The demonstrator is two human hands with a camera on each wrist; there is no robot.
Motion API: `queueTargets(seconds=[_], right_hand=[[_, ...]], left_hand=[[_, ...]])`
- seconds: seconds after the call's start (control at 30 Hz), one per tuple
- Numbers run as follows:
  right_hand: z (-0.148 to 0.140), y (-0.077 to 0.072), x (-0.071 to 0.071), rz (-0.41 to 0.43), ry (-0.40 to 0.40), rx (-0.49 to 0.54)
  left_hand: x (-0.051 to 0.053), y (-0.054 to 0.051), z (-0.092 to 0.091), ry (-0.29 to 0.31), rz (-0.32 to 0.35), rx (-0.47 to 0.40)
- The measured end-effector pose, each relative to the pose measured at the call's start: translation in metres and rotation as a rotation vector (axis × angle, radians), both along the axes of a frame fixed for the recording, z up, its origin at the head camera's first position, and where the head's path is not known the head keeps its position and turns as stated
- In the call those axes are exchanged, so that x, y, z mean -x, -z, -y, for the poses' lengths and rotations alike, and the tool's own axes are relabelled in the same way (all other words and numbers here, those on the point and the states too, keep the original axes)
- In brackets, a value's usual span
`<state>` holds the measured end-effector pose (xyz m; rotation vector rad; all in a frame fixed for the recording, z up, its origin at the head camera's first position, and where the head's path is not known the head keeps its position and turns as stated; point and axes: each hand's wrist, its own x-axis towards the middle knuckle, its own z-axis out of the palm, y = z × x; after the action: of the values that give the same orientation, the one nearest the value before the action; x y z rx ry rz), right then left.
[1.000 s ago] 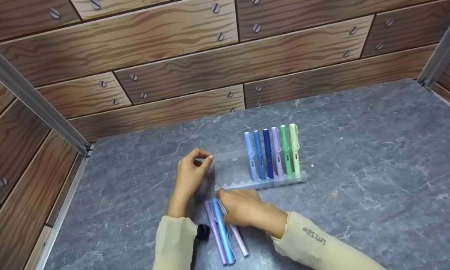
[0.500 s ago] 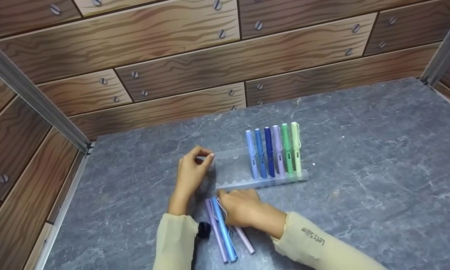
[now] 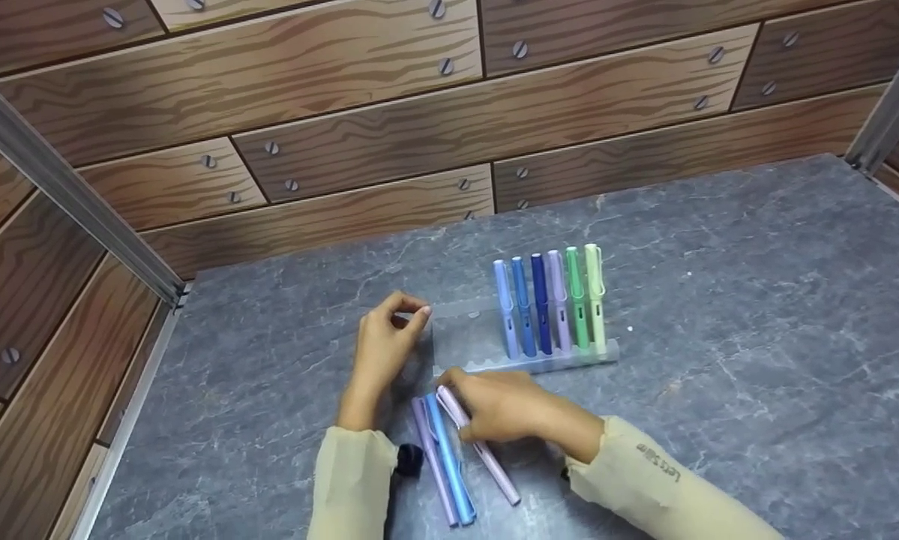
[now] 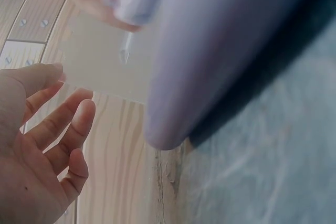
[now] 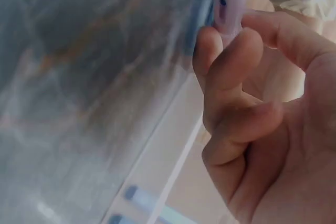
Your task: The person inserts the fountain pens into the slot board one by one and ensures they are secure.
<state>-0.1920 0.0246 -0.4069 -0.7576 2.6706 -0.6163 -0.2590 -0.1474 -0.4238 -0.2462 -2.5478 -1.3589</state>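
Note:
My left hand [image 3: 382,341] pinches the upper left edge of a clear pen stand [image 3: 464,337] between thumb and forefinger; its other fingers curve loosely in the left wrist view. Just in front of the stand, my right hand [image 3: 513,405] holds a pale pinkish-lilac pen [image 3: 500,474] by its upper part. That pen slants, lower end toward the right. Its barrel [image 5: 231,1] sits between thumb and fingertips in the right wrist view. A purple pen [image 3: 435,465] and a shiny blue pen [image 3: 450,461] lie side by side left of it on the table.
Several capped pens lean in the stand's right part, from a light blue pen [image 3: 507,307] to a pale green pen [image 3: 594,300]. Notches line the stand's front ledge [image 3: 539,365]. Wood-patterned panels [image 3: 359,165] rise behind the grey marbled table [image 3: 719,360].
My right hand has shifted slightly right and up, exposing more of the lilac pen. That pen's lower end has swung right, away from the blue pen. My left hand stays at the stand.

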Motion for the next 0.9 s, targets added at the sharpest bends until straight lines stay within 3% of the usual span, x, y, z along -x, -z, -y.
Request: queueTargets(seconds=[0.27, 0.47, 0.6, 0.9], right_hand=[[-0.017, -0.015, 0.005, 0.142, 0.048, 0.194], [-0.028, -0.024, 0.010, 0.145, 0.116, 0.332], [-0.032, -0.028, 0.014, 0.099, 0.166, 0.372], [-0.035, -0.031, 0.018, -0.137, 0.258, 0.413]], left_hand=[[0.001, 0.001, 0.000, -0.009, -0.005, 0.009], [0.002, 0.003, -0.001, -0.010, -0.010, 0.004], [0.003, 0.003, -0.001, -0.015, -0.016, -0.001], [0.002, 0.001, 0.000, -0.019, -0.018, 0.004]])
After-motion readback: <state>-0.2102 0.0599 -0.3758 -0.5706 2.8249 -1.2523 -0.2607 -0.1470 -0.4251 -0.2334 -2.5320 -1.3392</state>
